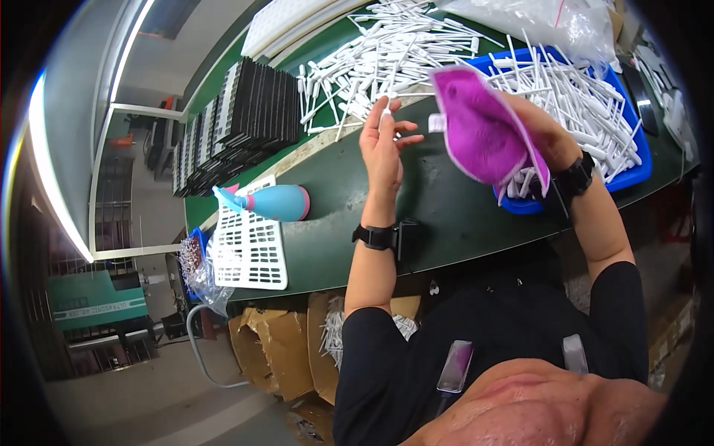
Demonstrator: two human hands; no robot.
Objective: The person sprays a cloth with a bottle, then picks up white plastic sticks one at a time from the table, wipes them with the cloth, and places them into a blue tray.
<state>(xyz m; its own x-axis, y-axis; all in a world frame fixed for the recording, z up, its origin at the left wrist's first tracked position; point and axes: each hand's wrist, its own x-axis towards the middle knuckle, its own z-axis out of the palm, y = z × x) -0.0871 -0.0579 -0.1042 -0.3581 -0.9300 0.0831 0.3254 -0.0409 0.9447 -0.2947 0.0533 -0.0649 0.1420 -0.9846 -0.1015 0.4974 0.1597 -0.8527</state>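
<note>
My left hand [383, 152] is over the dark green table, its thumb and forefinger pinched on a white plastic stick with a thicker end [386, 113]. Its other fingers are loosely bent. To the right, my right hand [549, 134] grips a purple cloth [483, 130] with a pale edge and a small white tag. The cloth hangs over the near left part of a blue tray [645, 152] and hides some of what lies there. Similar white sticks [576, 104] fill this tray. A loose pile of them [394, 52] covers the table beyond my left hand.
Black slotted racks [256, 104] stand stacked at the far left. A blue spray bottle [279, 203] lies by a white perforated plate [253, 260]. Clear plastic bags [535, 26] are at the far right. Cardboard boxes [275, 353] sit below the table's near edge.
</note>
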